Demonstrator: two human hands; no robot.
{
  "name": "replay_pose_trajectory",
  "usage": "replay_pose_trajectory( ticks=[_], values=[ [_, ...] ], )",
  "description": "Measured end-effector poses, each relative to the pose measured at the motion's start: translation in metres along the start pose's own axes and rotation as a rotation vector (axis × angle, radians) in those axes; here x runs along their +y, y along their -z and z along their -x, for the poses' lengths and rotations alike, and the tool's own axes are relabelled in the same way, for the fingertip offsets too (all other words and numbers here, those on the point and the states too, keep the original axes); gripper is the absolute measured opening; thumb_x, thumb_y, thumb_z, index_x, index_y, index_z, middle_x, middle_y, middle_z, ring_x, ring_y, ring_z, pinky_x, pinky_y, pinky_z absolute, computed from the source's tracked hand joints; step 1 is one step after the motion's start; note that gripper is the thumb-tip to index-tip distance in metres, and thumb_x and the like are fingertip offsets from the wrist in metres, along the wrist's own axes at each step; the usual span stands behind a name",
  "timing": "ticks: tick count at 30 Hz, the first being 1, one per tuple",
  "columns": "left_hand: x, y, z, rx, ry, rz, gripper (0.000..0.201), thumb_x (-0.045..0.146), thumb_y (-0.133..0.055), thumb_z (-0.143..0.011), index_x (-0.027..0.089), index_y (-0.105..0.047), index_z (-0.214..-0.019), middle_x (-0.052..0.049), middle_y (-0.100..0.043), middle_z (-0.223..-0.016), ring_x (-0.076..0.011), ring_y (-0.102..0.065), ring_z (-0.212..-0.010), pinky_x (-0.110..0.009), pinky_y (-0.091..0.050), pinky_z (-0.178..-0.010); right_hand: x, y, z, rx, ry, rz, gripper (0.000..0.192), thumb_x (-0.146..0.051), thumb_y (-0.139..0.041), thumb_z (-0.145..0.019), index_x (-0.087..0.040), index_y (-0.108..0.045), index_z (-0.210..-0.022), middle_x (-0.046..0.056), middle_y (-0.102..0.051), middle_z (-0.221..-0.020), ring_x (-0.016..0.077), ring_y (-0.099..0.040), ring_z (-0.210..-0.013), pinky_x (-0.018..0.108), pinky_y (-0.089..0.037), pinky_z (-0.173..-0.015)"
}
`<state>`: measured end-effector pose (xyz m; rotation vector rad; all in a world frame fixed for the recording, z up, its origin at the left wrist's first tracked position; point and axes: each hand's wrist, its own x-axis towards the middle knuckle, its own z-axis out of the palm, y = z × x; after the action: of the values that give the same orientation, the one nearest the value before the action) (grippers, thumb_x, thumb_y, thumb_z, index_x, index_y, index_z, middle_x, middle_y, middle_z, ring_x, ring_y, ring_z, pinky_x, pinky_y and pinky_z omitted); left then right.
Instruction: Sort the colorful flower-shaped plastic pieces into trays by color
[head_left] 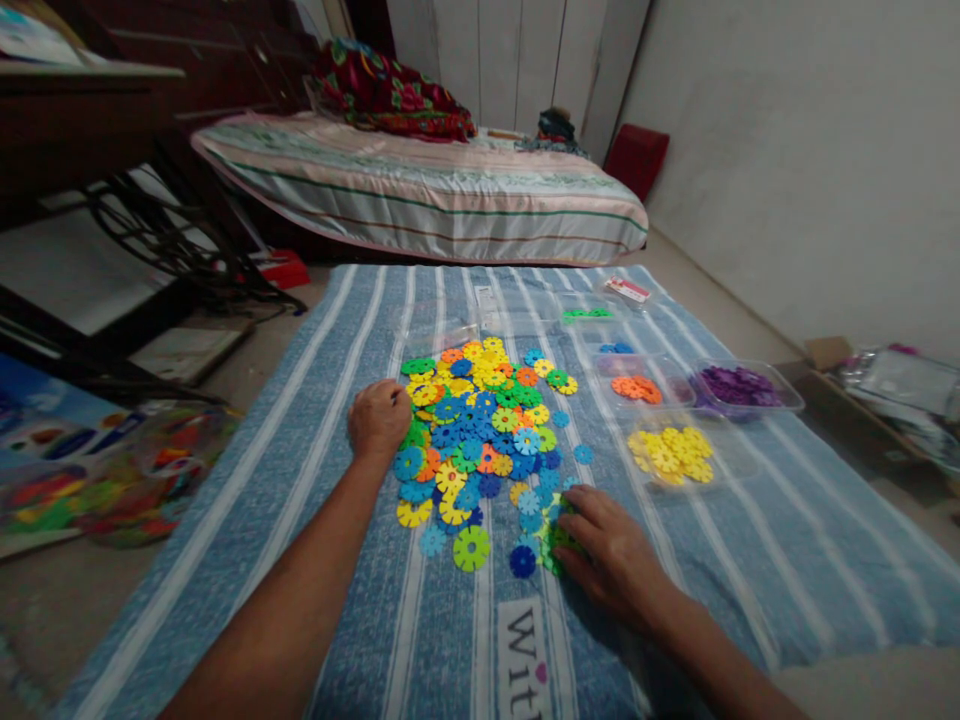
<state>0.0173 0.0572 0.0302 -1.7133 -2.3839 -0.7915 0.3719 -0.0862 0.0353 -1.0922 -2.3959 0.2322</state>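
A loose pile of notched plastic interlocking discs (480,425) in yellow, blue, green and orange lies on the striped cloth. At its left edge is my left hand (379,418), fingers curled against some green discs; what they hold, if anything, is hidden. My right hand (604,550) bends its fingers over a cluster of light green discs (562,540) at the near right of the pile. Single discs lie close by: a dark blue disc (523,561) and a lime green disc (471,548).
Clear boxes on the right hold yellow discs (671,455), orange discs (636,389), purple discs (739,386), blue discs (616,348) and green discs (587,314). Beyond the cloth-covered table (300,480) stands a bed (420,190). A cardboard box (862,410) stands right.
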Motion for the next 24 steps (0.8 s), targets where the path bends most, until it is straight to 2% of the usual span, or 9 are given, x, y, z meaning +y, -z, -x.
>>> replay_pose_trajectory(
  ticks=[6,10,17,24],
  values=[
    [0.001,0.000,0.000,-0.007,0.023,-0.011,0.024,0.024,-0.044,-0.084,0.021,-0.067,-0.079,-0.010,-0.074,-0.104,-0.0257,-0.065,-0.103,-0.037,-0.048,-0.093,-0.002,-0.003,-0.005,0.061,-0.006,-0.026,0.012,-0.023,-0.053,-0.095,-0.021,-0.065,-0.093,0.013,-0.067,-0.117,0.0278,-0.062,-0.115,0.044,-0.056,-0.096],
    [0.000,0.000,0.000,-0.003,0.007,-0.017,0.025,0.025,-0.043,-0.085,0.020,-0.067,-0.079,-0.011,-0.074,-0.102,-0.0266,-0.066,-0.102,-0.038,-0.048,-0.092,0.001,-0.005,-0.012,0.109,-0.065,0.039,0.012,-0.019,-0.054,-0.093,-0.020,-0.066,-0.094,0.013,-0.068,-0.115,0.0284,-0.062,-0.113,0.047,-0.055,-0.096],
    [-0.003,-0.002,0.000,0.004,-0.005,-0.012,0.025,0.025,-0.042,-0.084,0.020,-0.066,-0.079,-0.012,-0.074,-0.102,-0.0277,-0.066,-0.103,-0.039,-0.049,-0.092,-0.007,-0.004,-0.023,-0.034,-0.199,0.145,0.009,-0.020,-0.065,-0.085,-0.018,-0.069,-0.093,0.015,-0.069,-0.117,0.0341,-0.059,-0.118,0.048,-0.052,-0.097],
    [-0.003,-0.002,0.001,0.004,-0.005,-0.013,0.024,0.025,-0.042,-0.085,0.020,-0.065,-0.078,-0.012,-0.074,-0.100,-0.0274,-0.066,-0.102,-0.039,-0.049,-0.091,-0.009,-0.002,-0.027,-0.076,-0.233,0.082,0.008,-0.013,-0.065,-0.082,-0.018,-0.068,-0.088,0.014,-0.069,-0.115,0.0321,-0.060,-0.114,0.046,-0.051,-0.096]
  ],
)
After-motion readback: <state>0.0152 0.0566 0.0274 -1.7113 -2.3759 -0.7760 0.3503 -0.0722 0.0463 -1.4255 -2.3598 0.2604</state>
